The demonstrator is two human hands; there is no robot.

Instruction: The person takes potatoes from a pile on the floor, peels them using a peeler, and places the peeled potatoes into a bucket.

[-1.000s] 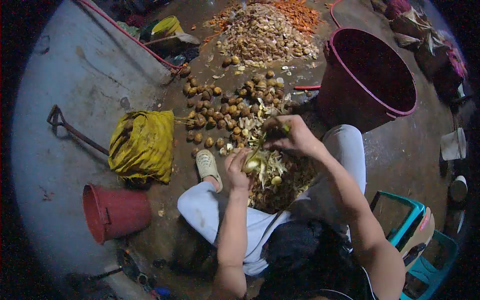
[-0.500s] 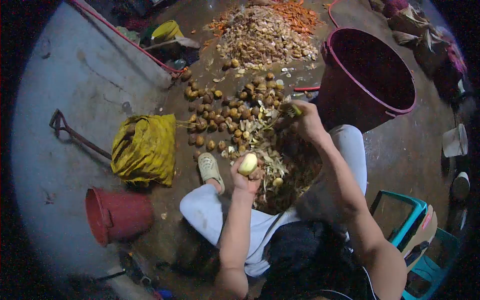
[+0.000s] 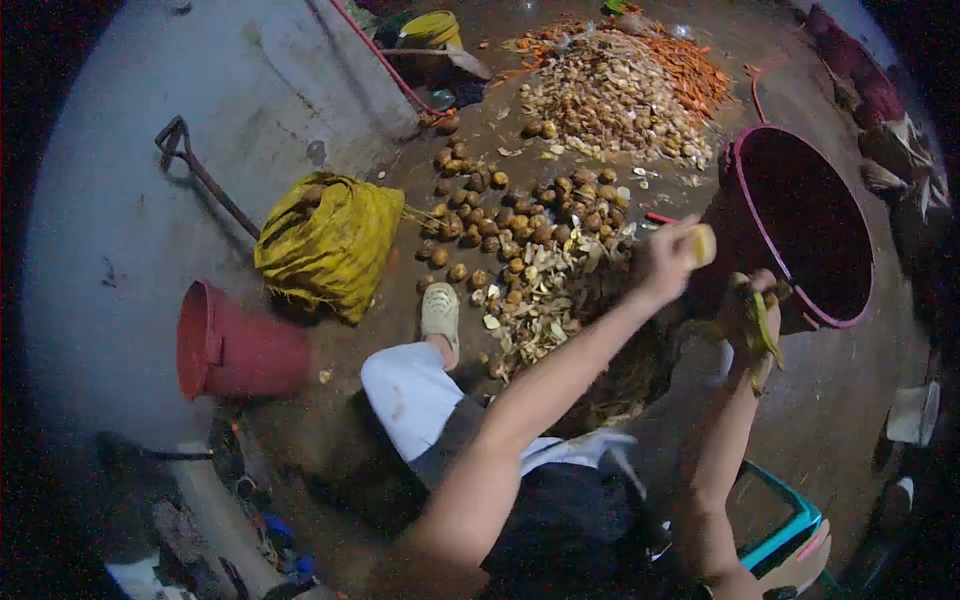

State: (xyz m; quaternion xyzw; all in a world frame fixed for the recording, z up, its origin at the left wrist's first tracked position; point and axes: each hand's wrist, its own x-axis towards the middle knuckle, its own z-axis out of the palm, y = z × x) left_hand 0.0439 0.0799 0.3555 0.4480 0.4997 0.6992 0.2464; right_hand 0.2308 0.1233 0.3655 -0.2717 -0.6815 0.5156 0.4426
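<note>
My left hand (image 3: 668, 268) is closed around a pale peeled root vegetable (image 3: 703, 245), held up beside the rim of the big maroon tub. To its right and slightly lower, my right hand (image 3: 742, 318) grips a green peeler (image 3: 766, 325); its blade is blurred. Brown unpeeled root vegetables (image 3: 520, 225) lie on the floor in front of me. Pale peelings (image 3: 540, 325) are scattered closer to my legs. The dark maroon tub (image 3: 738, 190) stands at the right, just beyond both hands.
A heap of pale pieces (image 3: 610, 95) and orange pieces (image 3: 695, 75) lies farther back. At the left are a yellow sack (image 3: 325, 245), a red bucket (image 3: 250, 345) and a long-handled tool (image 3: 205, 180). A teal stool (image 3: 785, 530) stands at the lower right.
My left hand has moved right and up with the peeled root vegetable, toward the tub. My right hand has come lower and farther right with the peeler. The camera view has turned.
</note>
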